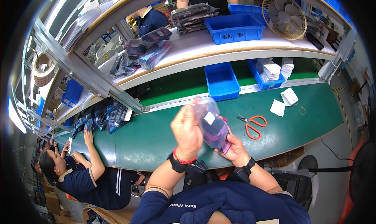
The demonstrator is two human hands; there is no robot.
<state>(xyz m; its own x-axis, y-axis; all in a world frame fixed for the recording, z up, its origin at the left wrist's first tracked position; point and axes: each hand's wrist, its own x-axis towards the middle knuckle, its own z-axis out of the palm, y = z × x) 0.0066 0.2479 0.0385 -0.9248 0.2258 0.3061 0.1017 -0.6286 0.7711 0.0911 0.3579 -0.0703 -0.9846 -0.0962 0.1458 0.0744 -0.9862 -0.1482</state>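
Two hands, left hand and right hand, clamped on one clear packet, one orange scissors nearby

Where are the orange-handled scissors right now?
The scissors lie on the green bench top, right of the person's hands, with white paper packets beyond them.

A clear plastic package with purple and dark contents and a small white label sits upright between both hands above the green bench. Similar dark packages lie heaped on the white shelf; another stack rests beside the blue bin, which bears a dark marking.
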